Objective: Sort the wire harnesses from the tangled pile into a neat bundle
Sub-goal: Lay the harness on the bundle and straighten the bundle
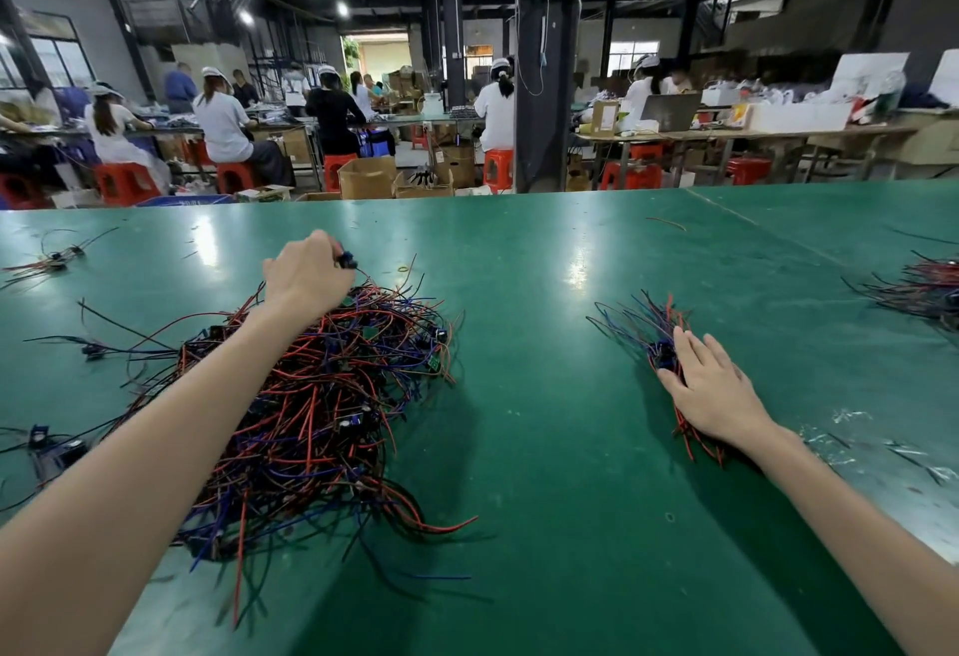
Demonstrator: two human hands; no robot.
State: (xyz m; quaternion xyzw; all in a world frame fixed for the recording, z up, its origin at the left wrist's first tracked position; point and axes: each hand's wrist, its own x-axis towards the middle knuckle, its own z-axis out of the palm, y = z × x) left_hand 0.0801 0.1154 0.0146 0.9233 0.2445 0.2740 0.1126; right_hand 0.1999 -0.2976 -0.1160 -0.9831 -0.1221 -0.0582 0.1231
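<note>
On the green table [545, 281] in front of me sits the tangled pile [322, 396] of red, blue and black wires. It lies on the left side, under my left arm. My left hand [306, 276] reaches over the pile to its far edge. Its fingers are curled, and they pinch a small dark plug [346, 260] that has thin wires running back down into the pile.

My right hand [716, 390] is well apart from the pile, over on the right side of the table. It lies flat with straight fingers spread a little, and it presses down on the small bundle [651, 328]. It grips nothing. The wires in the bundle mostly run the same way. Some ends fan out past my fingertips, and some red ends stick out under my wrist.

A few loose harnesses [52, 261] lie at the far left of the table. Another heap of wires [929, 289] shows at the right edge. A yellow rubber band [403, 269] lies just past the pile. Some clear plastic wrap [882, 448] lies near my right arm.

Past the table, people in white caps [223, 120] sit on red stools [124, 183] at long work tables.
</note>
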